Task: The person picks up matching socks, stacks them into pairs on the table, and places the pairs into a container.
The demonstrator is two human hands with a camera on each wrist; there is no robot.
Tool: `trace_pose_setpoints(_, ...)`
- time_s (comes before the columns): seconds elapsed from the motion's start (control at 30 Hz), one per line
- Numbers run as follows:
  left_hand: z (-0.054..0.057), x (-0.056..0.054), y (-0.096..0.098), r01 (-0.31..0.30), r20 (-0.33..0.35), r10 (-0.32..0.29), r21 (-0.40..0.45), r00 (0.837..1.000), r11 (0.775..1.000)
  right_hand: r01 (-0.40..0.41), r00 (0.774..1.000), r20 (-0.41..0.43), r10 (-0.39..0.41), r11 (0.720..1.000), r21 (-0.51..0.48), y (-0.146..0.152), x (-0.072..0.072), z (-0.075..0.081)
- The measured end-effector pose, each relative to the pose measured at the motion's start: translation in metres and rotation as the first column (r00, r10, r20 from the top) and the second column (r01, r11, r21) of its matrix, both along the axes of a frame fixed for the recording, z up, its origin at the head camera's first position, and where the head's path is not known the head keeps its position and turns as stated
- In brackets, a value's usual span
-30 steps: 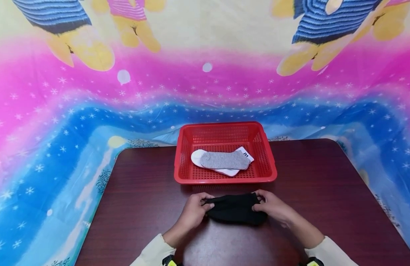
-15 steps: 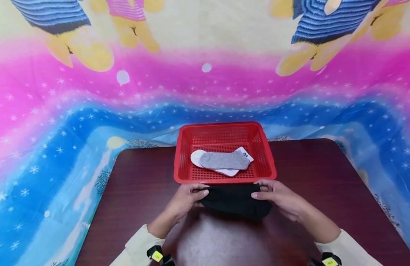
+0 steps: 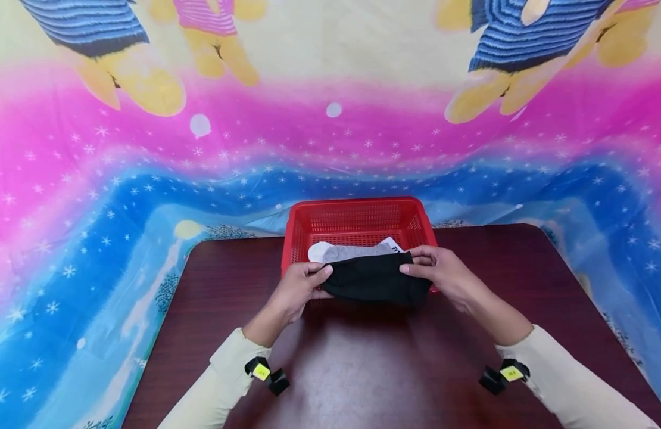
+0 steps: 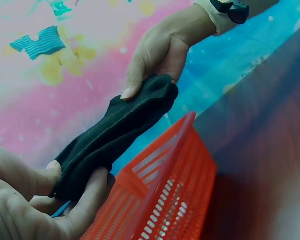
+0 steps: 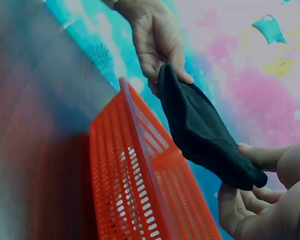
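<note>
A black sock (image 3: 368, 279) is stretched sideways between both hands, above the front rim of the red basket (image 3: 357, 205). My left hand (image 3: 297, 292) pinches one end between thumb and fingers, and my right hand (image 3: 448, 275) pinches the other. Both wrist views show the sock (image 4: 110, 135) raised over the basket's edge, thumbs on its upper side. Inside the basket lie a grey sock (image 3: 357, 252) and a white sock (image 3: 319, 251), partly hidden behind the black one.
The basket stands near the back edge of a dark wooden table (image 3: 228, 286). Behind the table hangs a patterned cloth backdrop (image 3: 330, 143). A small black camera (image 3: 268, 375) is strapped to each sleeve.
Both hands have carried the black sock up and forward, from the table in front of the basket to over its front rim. It now covers part of the grey sock from view.
</note>
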State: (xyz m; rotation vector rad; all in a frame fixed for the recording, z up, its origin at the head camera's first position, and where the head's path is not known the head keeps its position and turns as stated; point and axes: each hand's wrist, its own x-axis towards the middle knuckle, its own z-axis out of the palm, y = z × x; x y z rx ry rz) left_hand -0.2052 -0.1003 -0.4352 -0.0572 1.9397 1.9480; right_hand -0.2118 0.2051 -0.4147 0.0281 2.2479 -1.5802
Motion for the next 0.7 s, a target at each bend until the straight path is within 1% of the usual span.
trace_pose_setpoints(0.1, 0.003, -0.011, 0.003, -0.032, 0.001, 0.032, -0.038, 0.999, 0.999, 0.017, 1.0, 0.025, -0.017, 1.0, 0.0, -0.001, -0.014, 0.0)
trace_pose_setpoints(0.2, 0.004, -0.024, 0.007, -0.065, -0.016, 0.064, -0.069, 0.998, 0.995, 0.027, 0.998, 0.053, -0.027, 1.0, 0.003, -0.003, -0.028, -0.001)
trace_pose_setpoints(0.3, 0.002, -0.038, 0.013, -0.096, -0.026, 0.094, -0.096, 0.995, 0.991, 0.036, 0.997, 0.068, -0.036, 0.999, 0.0, -0.004, -0.044, -0.004)
trace_pose_setpoints(0.37, -0.001, -0.048, 0.016, -0.111, -0.033, 0.108, -0.111, 0.994, 0.988, 0.043, 0.997, 0.067, -0.042, 0.999, -0.005, -0.005, -0.055, -0.006)
trace_pose_setpoints(0.4, -0.003, -0.053, 0.018, -0.12, -0.033, 0.116, -0.132, 0.993, 0.984, 0.045, 0.997, 0.064, -0.045, 0.999, -0.006, -0.006, -0.06, -0.007)
trace_pose_setpoints(0.47, -0.007, -0.061, 0.021, -0.138, -0.051, 0.13, -0.204, 0.99, 0.969, 0.042, 0.997, 0.058, -0.042, 0.999, -0.005, -0.008, -0.069, -0.01)
trace_pose_setpoints(0.53, -0.013, -0.069, 0.023, -0.156, -0.08, 0.138, -0.287, 0.987, 0.945, 0.041, 0.998, 0.056, -0.041, 0.999, 0.001, -0.009, -0.077, -0.012)
trace_pose_setpoints(0.6, -0.017, -0.075, 0.025, -0.17, -0.093, 0.146, -0.363, 0.985, 0.916, 0.044, 0.997, 0.057, -0.044, 0.999, 0.014, -0.011, -0.083, -0.016)
trace_pose_setpoints(0.63, -0.019, -0.078, 0.026, -0.175, -0.104, 0.146, -0.393, 0.984, 0.903, 0.043, 0.997, 0.055, -0.044, 0.999, 0.028, -0.012, -0.087, -0.018)
trace_pose_setpoints(0.7, -0.024, -0.083, 0.027, -0.176, -0.108, 0.143, -0.427, 0.984, 0.887, 0.049, 0.997, 0.064, -0.053, 0.997, 0.061, -0.015, -0.092, -0.022)
